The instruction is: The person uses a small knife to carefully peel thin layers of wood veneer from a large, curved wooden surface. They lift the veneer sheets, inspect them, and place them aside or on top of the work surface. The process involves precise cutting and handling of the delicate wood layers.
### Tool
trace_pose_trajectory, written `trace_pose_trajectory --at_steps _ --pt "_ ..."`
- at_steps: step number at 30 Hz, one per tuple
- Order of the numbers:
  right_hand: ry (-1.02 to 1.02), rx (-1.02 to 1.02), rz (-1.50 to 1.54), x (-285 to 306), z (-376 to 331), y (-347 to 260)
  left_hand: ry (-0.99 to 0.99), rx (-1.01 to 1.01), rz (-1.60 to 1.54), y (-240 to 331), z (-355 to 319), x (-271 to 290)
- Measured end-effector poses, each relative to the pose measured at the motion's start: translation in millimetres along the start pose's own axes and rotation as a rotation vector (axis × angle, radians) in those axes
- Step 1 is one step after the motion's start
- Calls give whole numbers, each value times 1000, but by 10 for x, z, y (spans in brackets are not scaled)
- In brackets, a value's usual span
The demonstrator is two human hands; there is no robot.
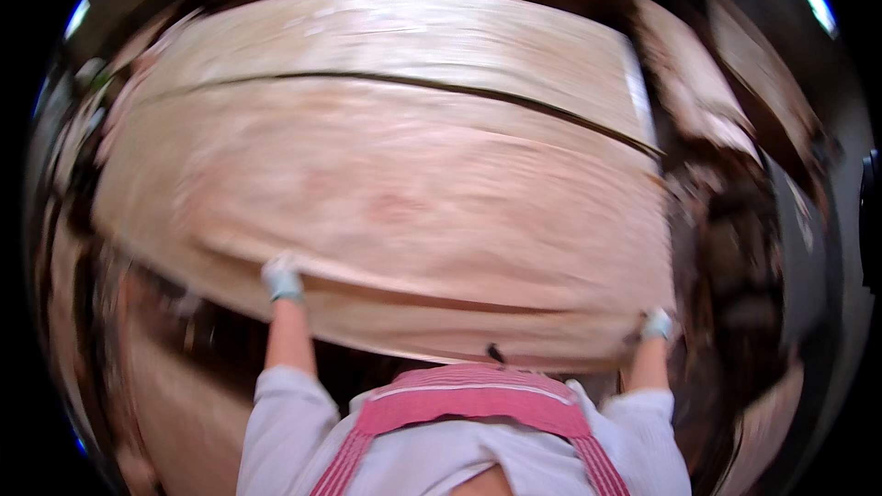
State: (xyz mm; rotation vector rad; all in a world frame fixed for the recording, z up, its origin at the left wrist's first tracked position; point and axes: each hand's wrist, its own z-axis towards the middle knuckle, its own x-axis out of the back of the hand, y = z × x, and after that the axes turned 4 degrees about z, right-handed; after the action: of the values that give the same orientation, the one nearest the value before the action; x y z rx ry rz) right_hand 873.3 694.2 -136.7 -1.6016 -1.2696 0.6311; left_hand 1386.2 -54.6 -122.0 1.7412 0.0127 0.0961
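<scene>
A wide, thin, pale pinkish-tan wood veneer sheet (pixel 413 193) spreads before me, its near edge lifted in a wavy line. My left hand (pixel 282 277), in a whitish glove with a pale green cuff, is closed on that edge toward the left. At the near right corner, my right hand (pixel 656 323), gloved alike, is closed on the sheet's side. Motion blur hides the single fingers of both hands. Beneath the raised edge lies another pale sheet (pixel 404 329), reaching close to my pink apron.
Beyond a dark, curved gap lies a further pale veneer sheet (pixel 413 32). More stacked veneer (pixel 694 73) stands at the far right, with dark clutter (pixel 735 239) below it. A brownish board (pixel 184 386) lies at the lower left.
</scene>
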Motion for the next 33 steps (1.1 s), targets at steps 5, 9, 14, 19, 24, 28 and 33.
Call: trace_pose_trajectory --at_steps 5,9,14,19,24,28,33 --pt "298 196 -606 -423 -250 213 74 29 26 -126 402 623" --pt "329 301 -451 -156 7 324 13 206 10 -283 654 333" --pt "315 243 -676 -645 -752 120 225 96 345 -56 571 669" --pt "332 225 -670 -558 -940 -96 217 117 330 -129 549 561" --pt "344 171 -372 -345 -487 213 189 124 574 -171 579 365" --pt "398 78 -247 -395 -336 313 258 126 652 -168 568 338" --pt "369 288 -266 -390 -370 173 186 172 94 -219 548 349"
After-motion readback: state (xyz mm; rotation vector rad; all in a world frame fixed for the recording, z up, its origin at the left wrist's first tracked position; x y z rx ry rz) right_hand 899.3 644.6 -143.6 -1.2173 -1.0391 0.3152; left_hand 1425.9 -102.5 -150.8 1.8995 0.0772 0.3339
